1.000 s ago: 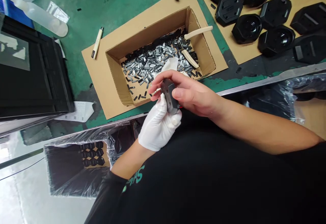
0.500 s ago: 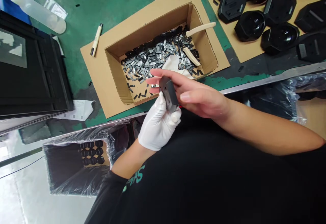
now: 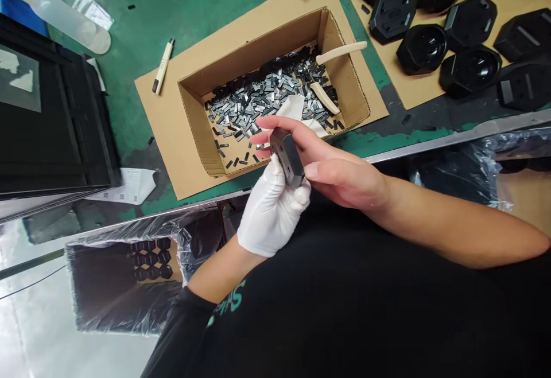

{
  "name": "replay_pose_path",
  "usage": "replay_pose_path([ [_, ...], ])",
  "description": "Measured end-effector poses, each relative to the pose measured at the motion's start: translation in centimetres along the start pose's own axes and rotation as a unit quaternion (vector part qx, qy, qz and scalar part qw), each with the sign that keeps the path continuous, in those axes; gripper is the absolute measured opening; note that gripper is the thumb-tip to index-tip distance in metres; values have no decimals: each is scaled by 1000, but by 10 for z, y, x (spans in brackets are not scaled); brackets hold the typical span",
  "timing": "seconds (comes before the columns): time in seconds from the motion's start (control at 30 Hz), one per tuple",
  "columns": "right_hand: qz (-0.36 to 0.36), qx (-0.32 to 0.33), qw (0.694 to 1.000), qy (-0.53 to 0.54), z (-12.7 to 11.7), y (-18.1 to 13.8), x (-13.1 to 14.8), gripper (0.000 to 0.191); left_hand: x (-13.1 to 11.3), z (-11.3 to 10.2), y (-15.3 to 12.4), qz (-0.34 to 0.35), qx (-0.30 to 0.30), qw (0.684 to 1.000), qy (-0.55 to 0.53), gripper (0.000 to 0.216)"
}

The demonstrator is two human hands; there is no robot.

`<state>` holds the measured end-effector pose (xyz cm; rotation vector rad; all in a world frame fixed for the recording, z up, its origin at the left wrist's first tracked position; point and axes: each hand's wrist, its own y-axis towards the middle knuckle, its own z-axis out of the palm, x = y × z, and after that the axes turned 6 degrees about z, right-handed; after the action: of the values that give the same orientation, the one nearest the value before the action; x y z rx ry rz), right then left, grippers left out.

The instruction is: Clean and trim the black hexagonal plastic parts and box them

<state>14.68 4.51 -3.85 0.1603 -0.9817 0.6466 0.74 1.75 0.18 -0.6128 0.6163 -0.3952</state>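
Observation:
My left hand, in a white glove, is closed around the lower end of a small dark grey plastic part. My bare right hand grips the same part from the right, thumb on its edge and fingers stretched over its top. Both hands hover at the near edge of the bench, just in front of an open cardboard box holding several small metal clips, a white cloth and two cream plastic tools.
Several black octagonal housings lie on cardboard at the right. A marker pen lies left of the box, a black tray stack at far left. Plastic-wrapped bins stand below the bench edge.
The right hand's fingers have slid along the part, and both hands tilted it slightly. The view shifted a little.

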Motion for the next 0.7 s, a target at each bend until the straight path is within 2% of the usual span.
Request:
replay_pose_path([
  [0.33, 16, 15, 998, 54, 4, 1, 0, 78, 2, -6, 4, -4, 24, 1000, -6, 33],
  [0.53, -5, -20, 999, 47, 11, 3, 1, 55, 4, -9, 3, 13, 35, 999, 22, 33],
  [0.7, -39, -26, 999, 9, 13, 5, 5, 32, 5, -12, 3, 17, 85, 993, 75, 28],
])
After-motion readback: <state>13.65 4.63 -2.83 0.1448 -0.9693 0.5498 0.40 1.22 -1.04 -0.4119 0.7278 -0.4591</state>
